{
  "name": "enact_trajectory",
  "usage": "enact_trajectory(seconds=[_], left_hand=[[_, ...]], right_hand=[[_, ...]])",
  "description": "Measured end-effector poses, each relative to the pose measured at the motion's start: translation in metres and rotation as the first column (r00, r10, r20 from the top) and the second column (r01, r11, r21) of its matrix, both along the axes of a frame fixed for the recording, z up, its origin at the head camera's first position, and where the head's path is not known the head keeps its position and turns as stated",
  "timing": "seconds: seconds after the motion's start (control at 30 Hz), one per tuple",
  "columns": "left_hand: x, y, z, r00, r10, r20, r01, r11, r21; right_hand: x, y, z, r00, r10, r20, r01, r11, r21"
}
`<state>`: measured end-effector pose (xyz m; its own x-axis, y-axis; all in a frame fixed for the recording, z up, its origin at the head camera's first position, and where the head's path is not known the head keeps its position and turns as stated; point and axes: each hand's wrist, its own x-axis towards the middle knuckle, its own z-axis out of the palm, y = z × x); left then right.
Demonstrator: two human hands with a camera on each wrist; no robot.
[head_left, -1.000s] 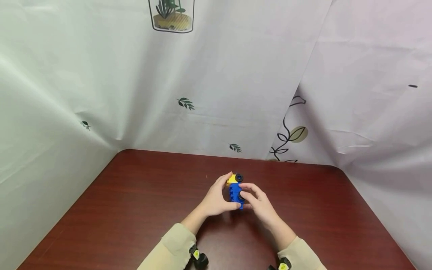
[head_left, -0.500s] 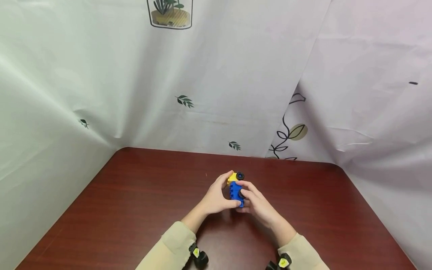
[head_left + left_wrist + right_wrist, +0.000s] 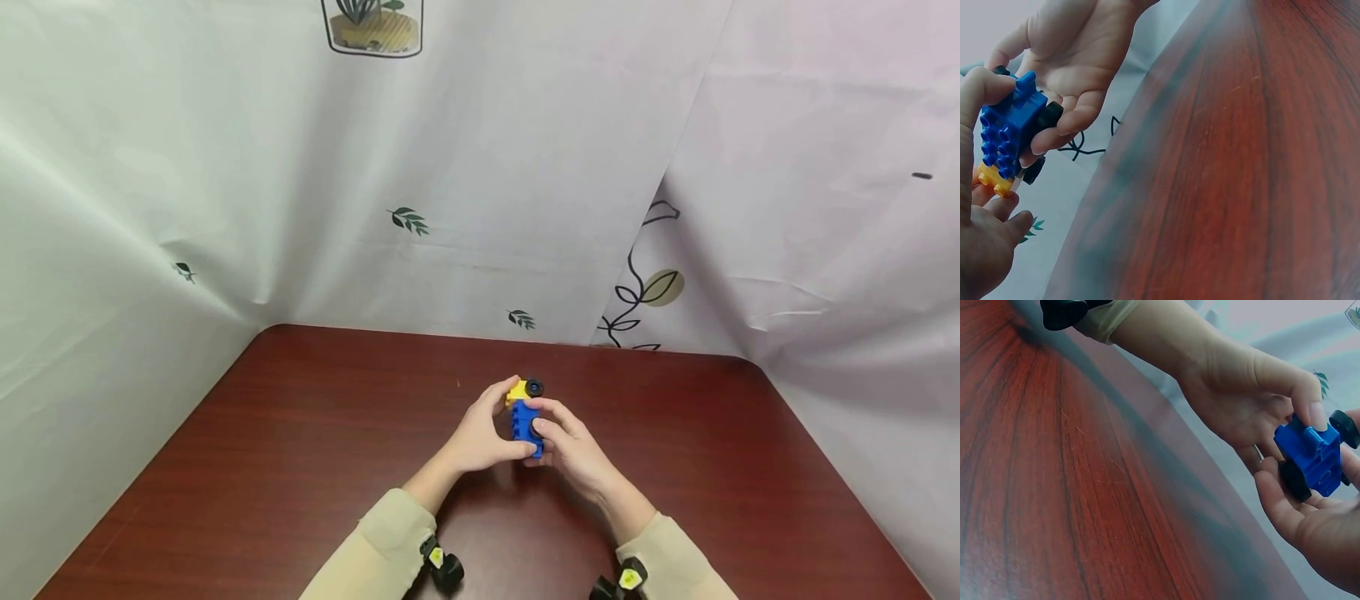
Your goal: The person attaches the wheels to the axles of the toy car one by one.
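A toy car built of blocks (image 3: 525, 418) is held up in front of me between both hands. Its body is blue with studs, its far end yellow, and it has black wheels (image 3: 534, 387). My left hand (image 3: 472, 435) spans its length, thumb on the blue near end and fingertips at the yellow end. From the other side, my right hand (image 3: 581, 458) pinches it around a wheel (image 3: 1050, 117). In the left wrist view the studs (image 3: 1005, 134) face the camera. The right wrist view shows the left thumb (image 3: 1316, 415) pressing the blue end; fingers hide the rest.
The dark red-brown wooden table (image 3: 315, 467) spreads beneath both hands. White cloth (image 3: 480, 167) printed with leaves and a jar hangs behind it and at the sides. Black wrist cameras (image 3: 447, 573) are strapped over pale sleeves (image 3: 393, 533).
The whole head view has tilted slightly down, so table and wall sit a little higher in it. Both hands keep hold of the toy car, with only slight shifts in the right fingers.
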<state>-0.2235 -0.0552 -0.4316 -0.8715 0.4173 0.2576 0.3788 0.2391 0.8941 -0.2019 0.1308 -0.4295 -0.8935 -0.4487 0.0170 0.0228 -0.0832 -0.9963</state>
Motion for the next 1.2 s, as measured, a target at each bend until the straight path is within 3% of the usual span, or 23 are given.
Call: enact_trajectory(seconds=[0.27,0.47,0.57,0.67,0.83,0.93,1.0,1.1,1.2], left_hand=[[-0.002,-0.002,-0.002,0.999,-0.007,-0.037,0.006,1.000,-0.023],[0.010,-0.003,0.019,0.999,-0.009,-0.035,0.008,0.999,-0.032],[0.010,-0.002,0.018,1.000,0.000,-0.030,-0.001,0.999,-0.043],[0.004,-0.002,0.008,0.999,0.036,-0.011,-0.037,0.998,-0.055],[-0.003,-0.006,-0.004,0.995,0.087,0.038,-0.086,0.996,-0.033],[-0.004,-0.009,-0.005,0.993,0.096,0.064,-0.096,0.995,-0.005],[-0.004,-0.010,-0.006,0.993,0.093,0.077,-0.094,0.996,0.006],[-0.004,-0.010,-0.005,0.993,0.077,0.089,-0.079,0.997,0.024],[-0.003,-0.010,-0.004,0.993,0.067,0.101,-0.071,0.997,0.039]], right_hand=[[0.002,-0.005,-0.001,0.993,-0.106,0.047,0.105,0.994,0.024],[0.001,0.004,-0.001,0.998,-0.052,0.046,0.048,0.995,0.087],[0.001,0.010,0.001,0.998,-0.057,-0.038,0.063,0.982,0.180],[0.002,0.015,0.002,0.985,-0.074,-0.154,0.113,0.957,0.267],[0.008,0.022,0.004,0.932,-0.087,-0.352,0.210,0.921,0.328],[0.013,0.022,0.004,0.867,-0.091,-0.490,0.276,0.907,0.319],[0.016,0.019,0.004,0.797,-0.096,-0.596,0.335,0.892,0.305],[0.018,0.015,0.004,0.646,-0.078,-0.759,0.419,0.868,0.267],[0.017,0.012,0.004,0.496,-0.038,-0.868,0.451,0.865,0.219]])
